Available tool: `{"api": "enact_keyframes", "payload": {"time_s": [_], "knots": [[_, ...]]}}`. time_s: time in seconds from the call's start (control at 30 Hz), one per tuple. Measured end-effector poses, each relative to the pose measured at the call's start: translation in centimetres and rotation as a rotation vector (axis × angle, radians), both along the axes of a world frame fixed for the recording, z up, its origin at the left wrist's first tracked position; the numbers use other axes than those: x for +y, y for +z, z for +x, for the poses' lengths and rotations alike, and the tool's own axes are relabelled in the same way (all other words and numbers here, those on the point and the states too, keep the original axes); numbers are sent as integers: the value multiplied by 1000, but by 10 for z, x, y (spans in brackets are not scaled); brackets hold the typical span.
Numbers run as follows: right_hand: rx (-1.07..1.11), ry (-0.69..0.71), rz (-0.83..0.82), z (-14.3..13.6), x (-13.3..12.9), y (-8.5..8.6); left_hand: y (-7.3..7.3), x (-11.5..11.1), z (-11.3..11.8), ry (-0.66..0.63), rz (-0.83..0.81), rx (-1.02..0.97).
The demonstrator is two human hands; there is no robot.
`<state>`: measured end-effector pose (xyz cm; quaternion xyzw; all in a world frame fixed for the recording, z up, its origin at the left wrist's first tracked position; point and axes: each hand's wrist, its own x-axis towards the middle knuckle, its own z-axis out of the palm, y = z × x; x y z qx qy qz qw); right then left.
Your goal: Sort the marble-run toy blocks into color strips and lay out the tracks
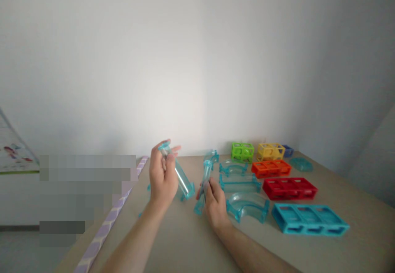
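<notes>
My left hand (163,172) grips the upper end of a clear tube with blue ends (182,177), which slants down to the right above the table. Its thumb lies on the tube, and some fingertips show behind it. Just to the right, my right hand (214,201) pinches a second clear blue piece (206,178), held nearly upright with its top leaning slightly right. The two pieces are apart. Beyond my right hand lie a curved clear track piece (249,202) and a straight one (240,183).
Frame blocks stand on the right: turquoise (310,219), red (290,188), orange (271,168), green (242,152), yellow (270,151) and dark blue (288,151). More clear pieces lie behind. A patterned strip (115,209) edges the table (182,244) on the left; a wall rises behind.
</notes>
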<state>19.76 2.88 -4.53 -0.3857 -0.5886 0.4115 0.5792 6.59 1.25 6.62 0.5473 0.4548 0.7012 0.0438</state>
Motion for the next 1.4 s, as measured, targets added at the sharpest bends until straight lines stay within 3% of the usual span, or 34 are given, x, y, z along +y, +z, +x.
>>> {"api": "enact_keyframes", "payload": {"time_s": [0.17,0.3,0.57,0.8,1.03,1.4], "knots": [[0,70,-35,1,-1,5,-48,-8,17,-504,-334,-519],[-30,141,-75,-1,-4,10,-62,-4,18,-673,-389,-664],[-52,195,-104,1,-5,9,-69,-4,14,-690,-352,-558],[-42,217,-127,-1,-8,11,-78,2,20,-465,-342,-539],[-69,214,-109,-1,-6,11,-77,3,19,-408,-322,-594],[199,465,-353,-1,-12,18,-68,0,15,-377,-250,-701]]}}
